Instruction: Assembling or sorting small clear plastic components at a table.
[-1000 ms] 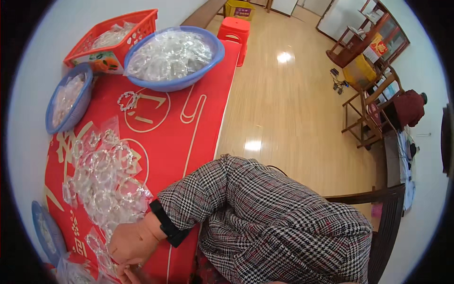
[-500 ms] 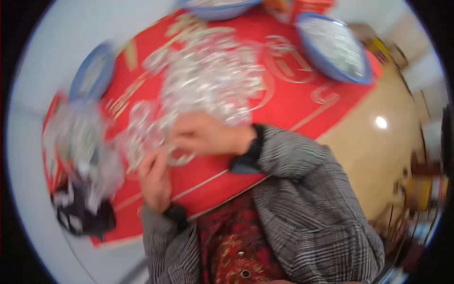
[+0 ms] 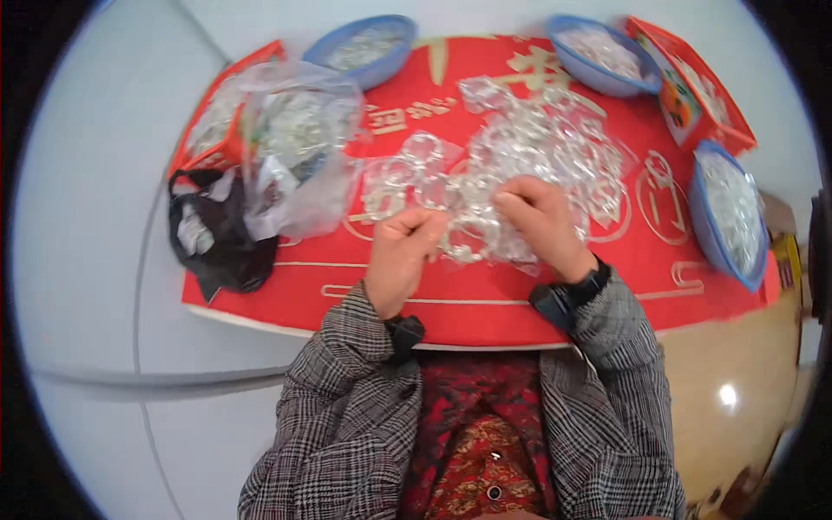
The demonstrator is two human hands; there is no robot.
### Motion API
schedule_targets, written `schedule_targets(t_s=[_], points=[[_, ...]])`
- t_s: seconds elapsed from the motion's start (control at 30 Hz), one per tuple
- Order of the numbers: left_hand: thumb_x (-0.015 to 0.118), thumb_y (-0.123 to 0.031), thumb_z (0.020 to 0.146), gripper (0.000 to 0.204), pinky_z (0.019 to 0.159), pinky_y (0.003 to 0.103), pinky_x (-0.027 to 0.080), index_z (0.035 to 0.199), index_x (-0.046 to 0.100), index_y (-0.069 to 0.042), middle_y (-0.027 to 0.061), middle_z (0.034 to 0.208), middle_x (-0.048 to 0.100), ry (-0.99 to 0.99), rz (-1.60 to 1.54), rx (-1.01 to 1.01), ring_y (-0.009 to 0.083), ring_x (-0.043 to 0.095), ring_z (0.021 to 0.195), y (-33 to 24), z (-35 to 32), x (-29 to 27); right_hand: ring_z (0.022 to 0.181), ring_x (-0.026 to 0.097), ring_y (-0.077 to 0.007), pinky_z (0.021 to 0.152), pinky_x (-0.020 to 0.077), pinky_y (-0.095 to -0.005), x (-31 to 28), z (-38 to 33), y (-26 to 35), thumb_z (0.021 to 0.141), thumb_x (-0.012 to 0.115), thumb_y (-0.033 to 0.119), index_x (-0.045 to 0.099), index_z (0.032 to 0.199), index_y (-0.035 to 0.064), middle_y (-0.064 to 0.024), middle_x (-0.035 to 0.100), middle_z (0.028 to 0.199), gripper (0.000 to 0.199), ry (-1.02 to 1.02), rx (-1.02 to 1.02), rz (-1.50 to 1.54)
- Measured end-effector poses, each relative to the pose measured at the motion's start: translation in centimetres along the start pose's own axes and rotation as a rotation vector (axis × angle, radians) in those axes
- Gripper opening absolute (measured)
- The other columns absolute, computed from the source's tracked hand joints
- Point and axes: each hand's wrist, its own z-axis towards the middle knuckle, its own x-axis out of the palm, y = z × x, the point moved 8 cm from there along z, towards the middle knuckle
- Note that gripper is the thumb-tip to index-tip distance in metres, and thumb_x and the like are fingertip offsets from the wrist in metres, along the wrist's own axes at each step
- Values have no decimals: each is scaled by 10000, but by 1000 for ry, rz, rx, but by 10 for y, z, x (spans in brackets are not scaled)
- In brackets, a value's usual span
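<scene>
Over the near side of a heap of clear, shiny bead-like pieces, some in small clear plastic bags (image 3: pixel 529 147), both my hands are closed and held apart. My left hand (image 3: pixel 400 258) pinches thumb against fingers; what it holds, if anything, is too small to make out. My right hand (image 3: pixel 548 224) is curled with its thumb on the fingers, above the heap's near edge, and its contents are hidden. Between the hands lies a loop of clear beads (image 3: pixel 468 241) on the red cloth. A smaller group of clear rings (image 3: pixel 403 178) lies just beyond my left hand.
A red printed cloth (image 3: pixel 468 321) covers the table. Blue bowls of clear pieces stand at the back left (image 3: pixel 329 48), back right (image 3: pixel 555 35) and right (image 3: pixel 700 195). Red boxes (image 3: pixel 685 130) stand at both sides. A clear plastic bag (image 3: pixel 342 208) and black bag (image 3: pixel 251 260) lie left.
The view has swung round, so the table now sits squarely before me. My hands, close together earlier, are now apart, the right one farther to the right.
</scene>
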Motion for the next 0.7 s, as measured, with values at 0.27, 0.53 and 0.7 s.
schedule_targets(t_s=[0.27, 0.53, 0.7], points=[[564, -143, 841, 135, 472, 198, 354, 832, 599, -12, -23, 607, 506, -307, 132, 212, 49, 446, 515, -114, -3, -82, 574, 419, -28, 512, 332, -185, -31, 2, -25, 844, 566, 173, 550, 772, 50, 43, 489, 627, 143, -235, 53, 376], [499, -132, 846, 171, 548, 276, 419, 761, 557, 5, 35, 597, 511, -491, 1551, 868, 177, 511, 582, -260, 24, -167, 531, 389, -22, 481, 305, -177, -8, -2, -18, 857, 556, 175, 535, 757, 70, 53, 464, 608, 147, -108, 23, 280], [494, -87, 834, 112, 612, 244, 456, 836, 545, 12, 40, 726, 555, -353, 1299, 447, 165, 530, 630, -204, 70, -195, 541, 398, -22, 488, 316, -181, -10, 2, -17, 854, 560, 180, 542, 762, 63, 52, 466, 605, 150, -96, 7, 244]])
